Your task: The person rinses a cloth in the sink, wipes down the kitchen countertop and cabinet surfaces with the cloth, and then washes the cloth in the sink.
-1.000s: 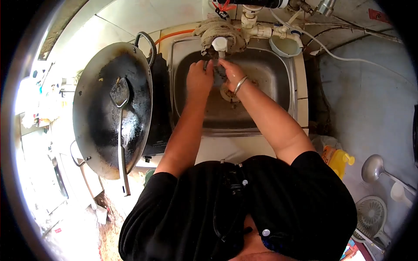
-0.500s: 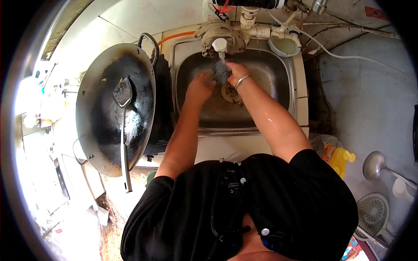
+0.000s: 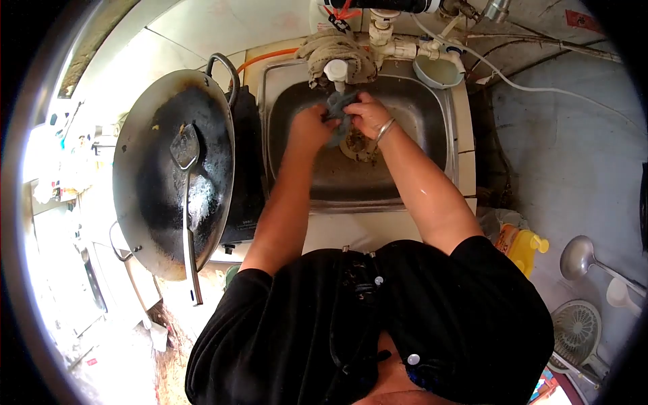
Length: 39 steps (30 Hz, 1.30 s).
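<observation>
Over the metal sink (image 3: 378, 179), a wet grey-blue cloth (image 3: 339, 104) is bunched under the white faucet (image 3: 336, 69). My left hand (image 3: 312, 127) grips the cloth from the left side, fingers curled in. On the other side my right hand (image 3: 369, 115), with a silver bangle at the wrist, pinches it. Below the cloth the round drain (image 3: 358, 147) shows dark bits of debris. A folded beige towel (image 3: 324, 50) is wrapped around the pipe behind the faucet.
To the left, a large wok (image 3: 145, 202) with a metal spatula (image 3: 188, 229) in it rests on a black stove (image 3: 246, 175). A white bowl (image 3: 437, 73) sits at the sink's back right corner. A yellow bottle (image 3: 523, 251), ladle (image 3: 578, 258) and strainer (image 3: 576, 331) are at right.
My hands have shifted slightly around the cloth, which now looks more spread and hangs lower between them. The view has moved a little.
</observation>
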### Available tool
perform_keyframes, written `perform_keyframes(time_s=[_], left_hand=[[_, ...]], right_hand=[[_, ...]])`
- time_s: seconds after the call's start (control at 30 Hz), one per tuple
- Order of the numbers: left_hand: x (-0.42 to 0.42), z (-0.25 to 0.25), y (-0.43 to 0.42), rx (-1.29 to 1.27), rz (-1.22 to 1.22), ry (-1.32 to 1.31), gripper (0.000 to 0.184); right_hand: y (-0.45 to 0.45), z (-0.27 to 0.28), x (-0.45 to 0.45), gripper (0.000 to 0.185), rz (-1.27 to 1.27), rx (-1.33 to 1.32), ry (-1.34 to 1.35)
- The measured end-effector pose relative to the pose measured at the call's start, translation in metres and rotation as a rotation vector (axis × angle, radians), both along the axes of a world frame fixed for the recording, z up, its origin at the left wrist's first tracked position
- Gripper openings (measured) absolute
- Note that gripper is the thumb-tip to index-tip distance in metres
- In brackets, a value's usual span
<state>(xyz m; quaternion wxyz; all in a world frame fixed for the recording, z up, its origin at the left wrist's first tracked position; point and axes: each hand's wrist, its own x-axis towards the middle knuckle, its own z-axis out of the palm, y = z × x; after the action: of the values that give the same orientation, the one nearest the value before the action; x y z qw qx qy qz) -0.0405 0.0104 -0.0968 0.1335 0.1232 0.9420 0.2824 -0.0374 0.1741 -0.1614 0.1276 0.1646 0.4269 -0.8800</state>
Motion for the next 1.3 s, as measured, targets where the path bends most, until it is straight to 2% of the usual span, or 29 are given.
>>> perform_keyframes(time_s=[0.03, 0.07, 0.1, 0.13, 0.17, 0.23, 0.3, 0.33, 0.4, 0.43, 0.47, 0.5, 0.53, 0.6, 0.63, 0.7, 0.77, 0.8, 0.87, 0.9, 0.97, 1.1, 1.17, 1.23, 1.3], left_hand=[[-0.002, -0.002, -0.001, 0.040, 0.028, 0.020, 0.034], [-0.004, -0.004, -0.003, 0.079, 0.055, 0.042, 0.031], [-0.006, -0.004, -0.006, 0.076, 0.056, 0.041, 0.031], [-0.009, -0.004, -0.009, 0.133, 0.133, 0.117, 0.030], [-0.011, -0.005, -0.010, 0.190, 0.209, 0.191, 0.030], [-0.016, -0.003, -0.009, 0.204, 0.191, 0.281, 0.028], [-0.017, -0.005, -0.005, 0.216, 0.174, 0.377, 0.026], [-0.013, -0.009, 0.003, 0.298, 0.126, 0.425, 0.025], [-0.001, -0.009, 0.020, 0.378, 0.078, 0.470, 0.024], [0.011, 0.000, 0.027, 0.369, 0.020, 0.300, 0.023], [0.019, 0.007, 0.031, 0.359, -0.038, 0.132, 0.022], [0.024, 0.010, 0.032, 0.357, -0.038, 0.133, 0.022], [0.027, 0.012, 0.033, 0.400, -0.044, 0.127, 0.021], [0.030, 0.015, 0.031, 0.444, -0.047, 0.122, 0.019], [0.031, 0.017, 0.029, 0.442, -0.038, 0.074, 0.020], [0.029, 0.016, 0.026, 0.442, -0.033, 0.027, 0.021], [0.024, 0.006, 0.024, 0.232, 0.165, 0.223, 0.036], [0.017, -0.007, 0.019, 0.237, 0.163, 0.219, 0.036], [0.003, -0.037, 0.007, 0.143, 0.074, 0.467, 0.056], [0.006, -0.029, 0.011, 0.139, 0.076, 0.471, 0.056], [0.018, -0.011, 0.022, 0.263, 0.152, 0.051, 0.070], [0.013, -0.023, 0.019, 0.315, 0.220, 0.055, 0.080], [0.008, -0.020, 0.012, 0.278, 0.151, 0.128, 0.083], [0.004, -0.008, 0.012, 0.271, 0.145, 0.088, 0.077], [0.001, 0.003, 0.014, 0.261, 0.134, 0.046, 0.073]], right_hand=[[0.004, -0.016, -0.003, 0.037, 0.000, -0.001, -0.002], [0.009, -0.032, -0.007, 0.038, 0.066, 0.152, -0.032], [0.009, -0.030, -0.008, 0.041, 0.133, 0.305, -0.062], [0.009, -0.029, -0.007, 0.041, 0.134, 0.303, -0.062], [0.009, -0.028, -0.004, 0.040, 0.063, 0.345, -0.133], [0.005, -0.013, 0.008, 0.040, -0.006, 0.386, -0.203], [-0.002, -0.004, 0.015, 0.040, -0.135, -0.046, -0.260], [-0.006, -0.006, 0.012, 0.040, -0.132, -0.046, -0.257], [-0.016, -0.015, 0.010, 0.041, -0.080, -0.354, -0.298], [-0.016, -0.026, 0.010, 0.041, -0.079, -0.355, -0.299], [-0.016, -0.036, 0.008, 0.038, -0.078, -0.534, -0.235], [-0.017, -0.033, 0.006, 0.035, -0.077, -0.713, -0.169], [-0.016, -0.030, 0.003, 0.035, -0.077, -0.715, -0.170], [-0.013, -0.020, -0.004, 0.034, -0.103, -0.449, -0.134], [-0.015, -0.014, -0.007, 0.034, -0.101, -0.451, -0.136], [-0.019, -0.007, -0.013, 0.029, -0.167, -0.152, -0.266], [-0.028, -0.005, -0.024, 0.026, -0.205, -0.194, -0.343], [-0.030, -0.005, -0.026, 0.023, -0.237, -0.239, -0.422], [-0.028, -0.008, -0.027, 0.022, -0.255, -0.255, -0.398], [-0.029, -0.009, -0.030, 0.021, -0.271, -0.275, -0.366], [-0.033, -0.006, -0.031, 0.021, -0.289, -0.300, -0.333], [-0.034, 0.026, -0.019, 0.024, -0.247, -0.369, -0.203], [-0.032, 0.029, -0.014, 0.025, -0.226, -0.397, -0.176], [-0.025, 0.025, -0.010, 0.029, -0.103, -0.189, -0.103], [-0.023, 0.017, -0.009, 0.030, -0.117, -0.207, -0.130]])
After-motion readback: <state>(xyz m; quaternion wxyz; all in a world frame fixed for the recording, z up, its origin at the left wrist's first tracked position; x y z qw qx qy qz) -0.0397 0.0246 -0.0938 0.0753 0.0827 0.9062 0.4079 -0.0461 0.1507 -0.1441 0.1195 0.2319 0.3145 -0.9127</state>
